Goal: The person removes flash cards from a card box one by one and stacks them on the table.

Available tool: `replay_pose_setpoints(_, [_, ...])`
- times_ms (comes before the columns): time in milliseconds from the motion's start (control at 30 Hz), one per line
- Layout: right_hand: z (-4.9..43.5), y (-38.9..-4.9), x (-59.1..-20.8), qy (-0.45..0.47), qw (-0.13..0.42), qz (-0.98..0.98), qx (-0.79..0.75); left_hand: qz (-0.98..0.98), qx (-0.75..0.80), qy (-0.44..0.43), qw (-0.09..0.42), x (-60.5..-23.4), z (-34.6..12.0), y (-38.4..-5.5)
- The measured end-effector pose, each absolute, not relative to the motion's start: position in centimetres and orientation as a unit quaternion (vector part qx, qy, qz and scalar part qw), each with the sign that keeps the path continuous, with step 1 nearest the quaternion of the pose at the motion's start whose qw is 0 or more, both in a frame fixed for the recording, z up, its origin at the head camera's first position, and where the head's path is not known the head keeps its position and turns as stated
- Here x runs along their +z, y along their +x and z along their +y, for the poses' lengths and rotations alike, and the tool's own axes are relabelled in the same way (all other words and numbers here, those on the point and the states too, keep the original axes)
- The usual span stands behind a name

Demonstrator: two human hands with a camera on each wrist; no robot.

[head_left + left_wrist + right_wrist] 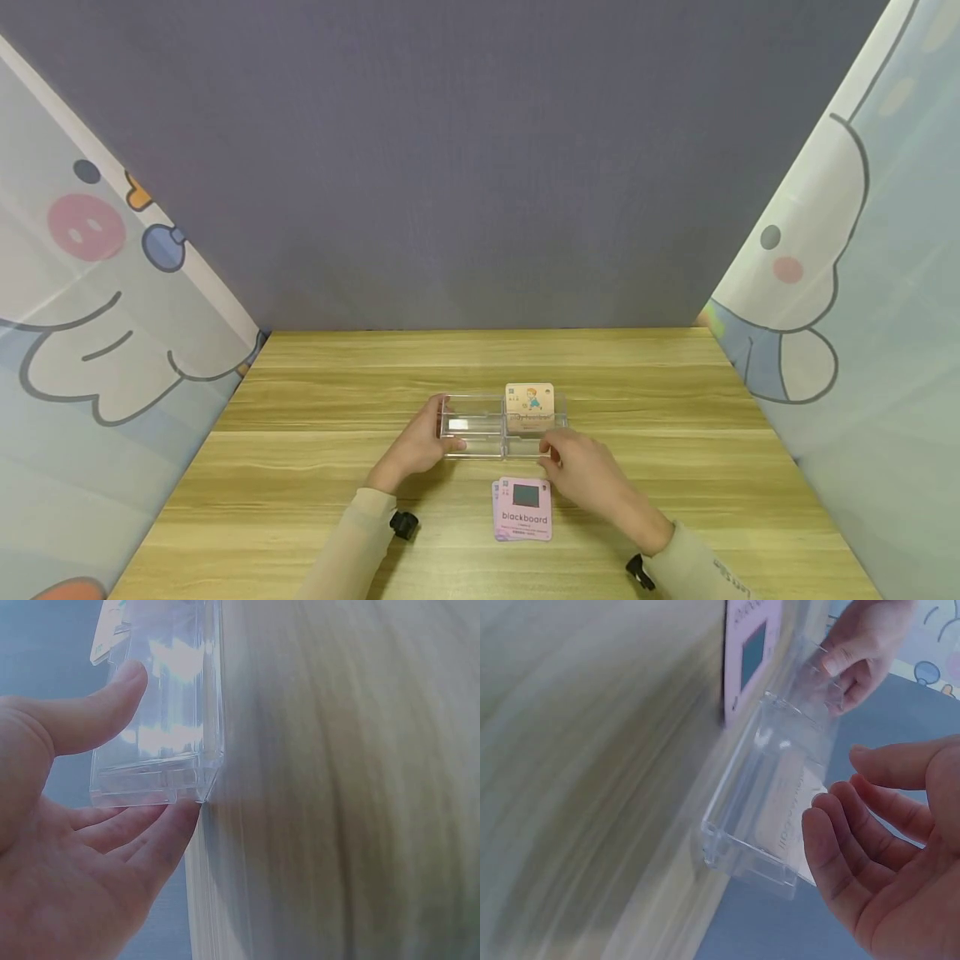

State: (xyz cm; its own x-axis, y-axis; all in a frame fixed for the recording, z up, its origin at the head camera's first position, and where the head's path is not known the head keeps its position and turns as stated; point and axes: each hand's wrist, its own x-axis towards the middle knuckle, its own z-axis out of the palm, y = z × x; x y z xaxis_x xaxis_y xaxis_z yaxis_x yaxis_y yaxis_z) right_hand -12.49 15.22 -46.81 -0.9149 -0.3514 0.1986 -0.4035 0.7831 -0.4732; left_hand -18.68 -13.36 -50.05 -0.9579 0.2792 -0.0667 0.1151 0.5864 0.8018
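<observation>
A clear plastic card holder (pixel 504 446) with compartments stands on the table. My left hand (pixel 415 448) grips its left end, thumb on the front and fingers round the side, as the left wrist view also shows. A cream football card (pixel 530 400) stands upright in a right-hand compartment at the back. Just by the holder's front right corner is my right hand (pixel 588 473), its fingers loosely bent with nothing between them in the right wrist view. Below the holder lies a pink card marked "blackboard" (pixel 526 518), on top of at least one other card.
The wood-grain table (pixel 337 367) ends at a dark grey panel (pixel 480 183) behind. Curtains printed with cartoon animals hang on the left (pixel 90 333) and right (pixel 892 350).
</observation>
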Motion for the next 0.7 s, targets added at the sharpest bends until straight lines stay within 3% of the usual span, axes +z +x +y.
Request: replay_pose_setpoints(700, [15.7,-13.7,-45.6,0.199,0.104,-0.933,0.280,0.883,0.445,0.115,0.093,-50.0,-13.4,-18.6])
